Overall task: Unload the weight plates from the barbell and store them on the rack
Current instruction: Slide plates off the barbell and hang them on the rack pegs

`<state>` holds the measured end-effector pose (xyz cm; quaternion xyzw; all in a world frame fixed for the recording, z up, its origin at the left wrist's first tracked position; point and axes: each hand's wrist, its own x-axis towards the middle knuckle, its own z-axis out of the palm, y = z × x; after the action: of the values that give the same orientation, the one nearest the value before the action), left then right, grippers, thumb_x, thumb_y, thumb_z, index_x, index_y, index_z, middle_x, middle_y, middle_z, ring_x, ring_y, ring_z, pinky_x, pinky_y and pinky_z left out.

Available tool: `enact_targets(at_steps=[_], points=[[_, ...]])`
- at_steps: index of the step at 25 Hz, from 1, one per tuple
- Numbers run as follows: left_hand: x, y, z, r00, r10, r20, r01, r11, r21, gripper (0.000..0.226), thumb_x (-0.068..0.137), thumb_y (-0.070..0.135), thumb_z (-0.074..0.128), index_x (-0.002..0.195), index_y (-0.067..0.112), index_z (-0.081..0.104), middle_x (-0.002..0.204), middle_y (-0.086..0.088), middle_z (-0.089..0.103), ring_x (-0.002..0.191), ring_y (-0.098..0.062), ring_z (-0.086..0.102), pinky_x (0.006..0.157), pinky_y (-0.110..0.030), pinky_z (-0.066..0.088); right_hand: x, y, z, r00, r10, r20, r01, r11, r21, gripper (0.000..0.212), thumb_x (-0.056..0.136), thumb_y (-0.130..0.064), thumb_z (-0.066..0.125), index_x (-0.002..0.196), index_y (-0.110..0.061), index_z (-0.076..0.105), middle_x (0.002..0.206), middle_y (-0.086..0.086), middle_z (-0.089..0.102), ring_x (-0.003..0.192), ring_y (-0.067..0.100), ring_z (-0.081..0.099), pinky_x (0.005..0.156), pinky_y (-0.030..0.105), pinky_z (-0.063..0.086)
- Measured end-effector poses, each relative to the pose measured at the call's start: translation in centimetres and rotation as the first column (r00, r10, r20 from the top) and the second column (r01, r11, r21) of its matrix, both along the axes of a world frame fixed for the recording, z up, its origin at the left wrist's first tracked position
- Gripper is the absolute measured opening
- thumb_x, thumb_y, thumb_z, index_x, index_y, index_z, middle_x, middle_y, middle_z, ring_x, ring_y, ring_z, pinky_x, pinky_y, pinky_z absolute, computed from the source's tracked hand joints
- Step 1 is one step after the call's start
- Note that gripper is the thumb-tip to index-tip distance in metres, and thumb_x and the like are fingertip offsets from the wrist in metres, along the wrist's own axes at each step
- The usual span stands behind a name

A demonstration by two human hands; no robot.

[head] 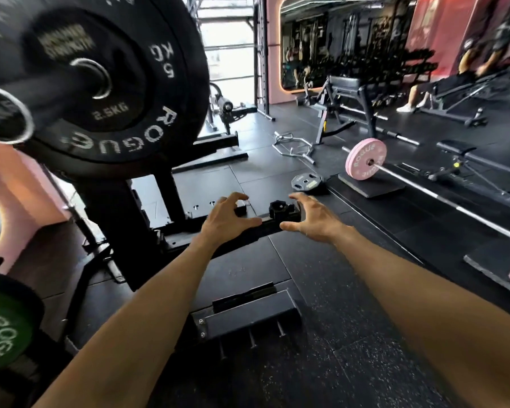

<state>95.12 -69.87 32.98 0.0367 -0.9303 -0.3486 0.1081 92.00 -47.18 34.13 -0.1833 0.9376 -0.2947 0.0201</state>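
Note:
The barbell sleeve (3,113) juts toward me at the upper left, loaded with a small black 2.5 kg plate (112,113) in front of a 5 kg plate (162,63) and a large black Rogue plate (189,54) behind. A green Rogue plate (3,331) hangs on the rack at the lower left. My left hand (227,219) and my right hand (309,219) reach forward over the rack's floor beam (248,234), fingers spread and loosely curved, holding nothing. A black barbell collar (280,209) lies on the beam between the hands.
The black rack upright (115,225) stands left of my hands. A bench foot (248,322) sits on the rubber floor below my arms. A small plate (305,181), a pink-plated barbell (365,159), benches and a seated person (430,89) fill the right side.

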Motion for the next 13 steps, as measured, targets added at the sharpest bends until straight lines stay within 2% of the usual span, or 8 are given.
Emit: enact_targets(at_steps=[4, 8, 11, 13], points=[[6.9, -0.1, 2.8, 0.994, 0.087, -0.074, -0.086, 0.996, 0.019, 0.067, 0.064, 0.056, 0.079, 0.122, 0.039, 0.051, 0.117, 0.003, 0.05, 0.101, -0.011, 0.05, 0.084, -0.028, 0.039, 5.7, -0.4, 2.3, 0.996, 0.084, -0.034, -0.086, 0.994, -0.062, 0.08, 0.074, -0.048, 0.074, 0.141, -0.031, 0.034, 0.141, 0.007, 0.044, 0.126, 0.025, 0.045, 0.107, 0.041, 0.038], [13.5, -1.7, 5.4, 0.986, 0.143, -0.088, -0.143, 0.99, 0.004, 0.071, 0.063, 0.055, 0.081, 0.124, 0.036, 0.051, 0.118, 0.001, 0.051, 0.102, -0.014, 0.054, 0.086, -0.029, 0.045, 11.2, -1.5, 4.1, 0.987, 0.153, -0.051, -0.157, 0.985, -0.072, 0.083, 0.072, -0.053, 0.074, 0.141, -0.036, 0.032, 0.143, 0.002, 0.042, 0.127, 0.024, 0.046, 0.107, 0.044, 0.037], [17.8, -4.1, 8.7, 0.964, 0.215, -0.156, -0.221, 0.975, -0.018, 0.07, 0.06, 0.055, 0.081, 0.122, 0.036, 0.053, 0.113, 0.002, 0.053, 0.093, -0.01, 0.055, 0.076, -0.022, 0.042, 14.3, -3.3, 6.3, 0.972, 0.217, -0.09, -0.224, 0.971, -0.079, 0.083, 0.072, -0.055, 0.072, 0.141, -0.036, 0.029, 0.145, 0.0, 0.04, 0.129, 0.022, 0.044, 0.109, 0.044, 0.035], [20.2, -6.1, 10.8, 0.944, 0.26, -0.202, -0.271, 0.962, -0.028, 0.068, 0.058, 0.054, 0.081, 0.119, 0.035, 0.055, 0.108, 0.001, 0.056, 0.092, -0.014, 0.057, 0.077, -0.025, 0.044, 15.4, -4.8, 8.2, 0.959, 0.252, -0.13, -0.264, 0.96, -0.09, 0.084, 0.073, -0.055, 0.071, 0.143, -0.035, 0.028, 0.147, 0.0, 0.038, 0.132, 0.021, 0.041, 0.11, 0.043, 0.034]])
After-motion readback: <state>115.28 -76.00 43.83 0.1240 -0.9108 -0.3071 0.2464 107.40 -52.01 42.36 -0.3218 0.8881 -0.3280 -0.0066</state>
